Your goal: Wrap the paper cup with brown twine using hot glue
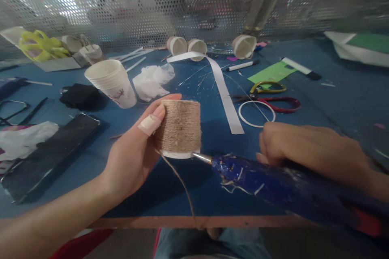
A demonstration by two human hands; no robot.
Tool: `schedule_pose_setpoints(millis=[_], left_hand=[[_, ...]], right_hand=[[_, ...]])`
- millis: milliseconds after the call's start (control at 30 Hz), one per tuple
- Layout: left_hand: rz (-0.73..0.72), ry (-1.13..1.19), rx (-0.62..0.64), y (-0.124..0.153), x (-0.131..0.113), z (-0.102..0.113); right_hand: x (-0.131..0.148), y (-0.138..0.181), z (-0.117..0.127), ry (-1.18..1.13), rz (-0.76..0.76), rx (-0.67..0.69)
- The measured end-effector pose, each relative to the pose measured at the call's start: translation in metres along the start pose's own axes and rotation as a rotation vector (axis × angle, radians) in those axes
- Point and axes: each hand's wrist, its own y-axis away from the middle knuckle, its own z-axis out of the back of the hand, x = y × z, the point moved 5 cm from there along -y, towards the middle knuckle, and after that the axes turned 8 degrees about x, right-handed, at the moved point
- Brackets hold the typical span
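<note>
Above a blue desk (pixel 334 89), the left hand (pixel 133 153) pinches a white paper cup wrapped in rough brown jute twine (pixel 180 127). The right hand (pixel 306 149) curls around a glue-crusted blue plastic glue gun (pixel 273 184), its metal nozzle touching the cup's bare rim.

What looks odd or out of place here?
The glue gun in the right hand is crusted with dried glue strands. A loose twine tail dangles from the wrapped cup in the left hand. Three paper cups lie tipped over at the back.
</note>
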Motion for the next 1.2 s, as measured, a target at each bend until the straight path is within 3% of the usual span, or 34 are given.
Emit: schedule_pose_setpoints(millis=[100,233,733,867,1033,1200], left_hand=[[0.009,0.011,-0.043,0.0,-0.001,-0.002],[0.021,0.036,-0.09,0.0,0.0,-0.003],[0.01,-0.103,0.023,0.002,0.004,0.008],[-0.064,-0.18,-0.055,0.001,0.0,0.012],[-0.284,-0.091,-0.105,0.002,-0.013,0.011],[-0.253,-0.129,-0.104,0.009,-0.015,0.011]], right_hand=[[-0.001,0.001,-0.001,0.011,-0.087,-0.053],[-0.001,0.002,-0.004,-0.016,-0.113,-0.018],[0.0,-0.001,-0.006,-0.034,-0.103,-0.033],[0.0,-0.004,-0.002,-0.011,-0.106,-0.057],[-0.015,-0.007,0.004,0.103,-0.194,-0.162],[-0.043,-0.015,-0.01,-0.01,-0.309,-0.155]])
